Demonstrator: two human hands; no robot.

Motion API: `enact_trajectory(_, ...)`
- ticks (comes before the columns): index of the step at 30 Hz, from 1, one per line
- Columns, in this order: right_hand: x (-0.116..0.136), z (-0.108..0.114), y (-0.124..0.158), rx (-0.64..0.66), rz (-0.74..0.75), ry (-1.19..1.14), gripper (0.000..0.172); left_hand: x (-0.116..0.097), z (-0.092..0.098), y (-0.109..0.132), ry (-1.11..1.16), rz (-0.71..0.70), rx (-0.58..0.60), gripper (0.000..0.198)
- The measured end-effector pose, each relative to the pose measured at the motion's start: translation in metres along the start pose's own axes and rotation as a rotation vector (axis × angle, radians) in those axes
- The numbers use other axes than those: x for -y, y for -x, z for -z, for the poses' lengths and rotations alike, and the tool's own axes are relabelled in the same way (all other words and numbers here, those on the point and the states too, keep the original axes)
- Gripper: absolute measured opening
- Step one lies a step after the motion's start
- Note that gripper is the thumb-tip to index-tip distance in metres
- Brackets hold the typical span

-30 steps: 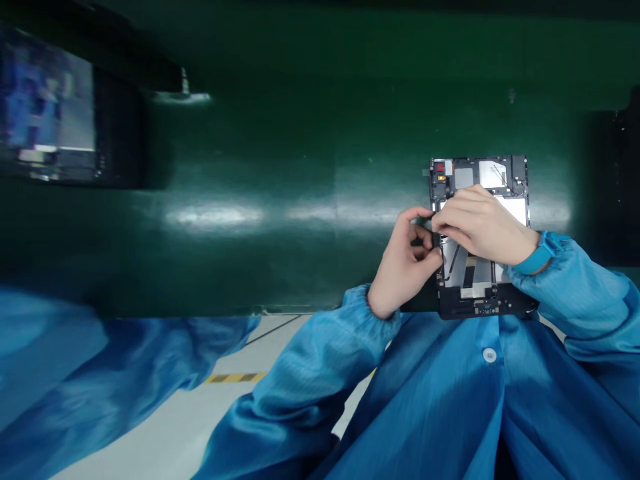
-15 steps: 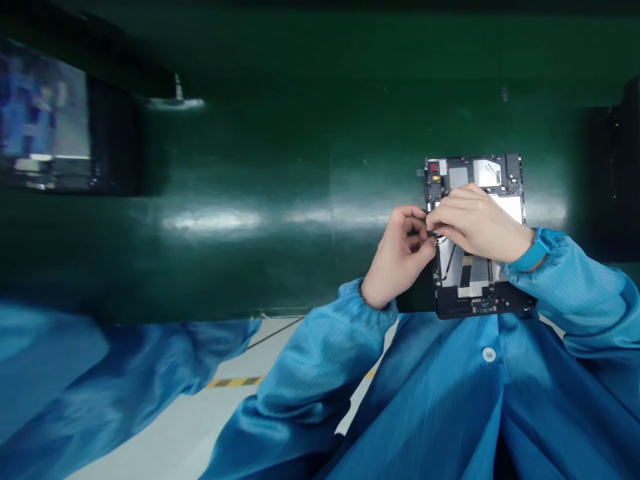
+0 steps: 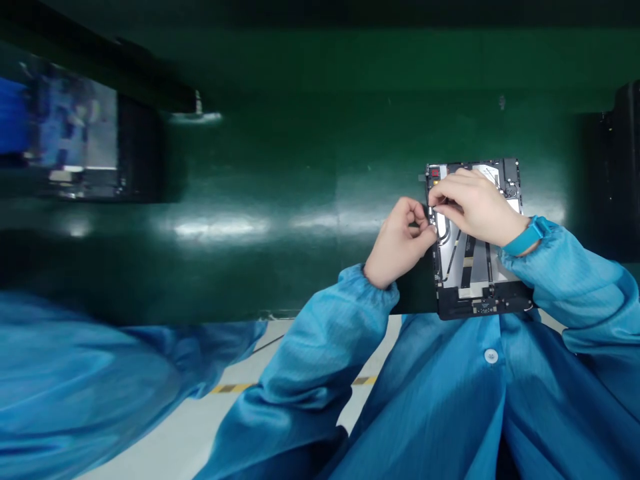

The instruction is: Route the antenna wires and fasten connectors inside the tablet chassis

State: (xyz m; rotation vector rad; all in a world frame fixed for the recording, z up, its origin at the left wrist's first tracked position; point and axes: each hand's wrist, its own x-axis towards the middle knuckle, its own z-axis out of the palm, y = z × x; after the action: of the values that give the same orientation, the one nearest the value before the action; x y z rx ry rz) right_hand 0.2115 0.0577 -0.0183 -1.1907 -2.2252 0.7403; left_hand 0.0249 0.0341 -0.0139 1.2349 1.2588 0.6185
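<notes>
An opened tablet (image 3: 453, 301) with black edges, silver plates and dark ribbon cables lies on the green bench near its front edge. My left hand (image 3: 403, 239) is at the tablet's left edge, its fingers curled and thumb tip pinched against that edge. Over the upper left part of the tablet is my right hand (image 3: 477, 205), its thumb and forefinger closed near the left rim. Whatever the fingertips of either hand hold is too small to make out. Part of the tablet's upper half is hidden under my right hand.
Blurred at the left stands a dark device with a bright panel (image 3: 103, 127) on the green bench (image 3: 300, 267). A black object (image 3: 625, 173) is at the far right. A co-worker's blue sleeve (image 3: 75, 380) shows at the lower left.
My right hand has moved slightly up along the tablet's left edge, away from my left fingertips. My left hand stays at that edge. The view has shifted a little.
</notes>
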Motion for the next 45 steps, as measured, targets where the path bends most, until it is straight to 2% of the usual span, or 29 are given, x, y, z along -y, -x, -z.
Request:
enact_trajectory(6, 0.001, -0.003, -0.001, 0.008, 0.001, -0.001, 0.016, -0.002, 0.003, 0.001, -0.019, 0.025, 0.05, 0.028)
enact_trajectory(14, 0.002, -0.003, -0.003, 0.025, 0.004, -0.004, 0.018, -0.006, 0.004, -0.001, -0.014, 0.056, 0.049, 0.029)
enact_trajectory(19, 0.003, -0.001, -0.004, 0.019, -0.011, -0.02, 0.016, -0.012, 0.0, -0.003, 0.061, 0.177, 0.05, 0.032)
enact_trajectory(23, 0.003, 0.001, -0.009, -0.03, -0.079, -0.025, 0.014, -0.019, -0.001, -0.009, 0.079, 0.252, 0.043, 0.035)
enact_trajectory(31, 0.003, 0.006, -0.012, -0.096, -0.211, -0.058, 0.017, -0.028, 0.0, -0.033, 0.113, 0.207, -0.019, 0.04)
enact_trajectory(38, 0.004, 0.005, -0.009, -0.098, -0.236, -0.014, 0.022, -0.017, 0.0, -0.034, 0.221, 0.18, 0.013, 0.04)
enact_trajectory(45, 0.003, 0.003, -0.01, -0.085, -0.24, 0.038, 0.02, -0.015, 0.001, -0.037, 0.164, 0.176, 0.021, 0.039)
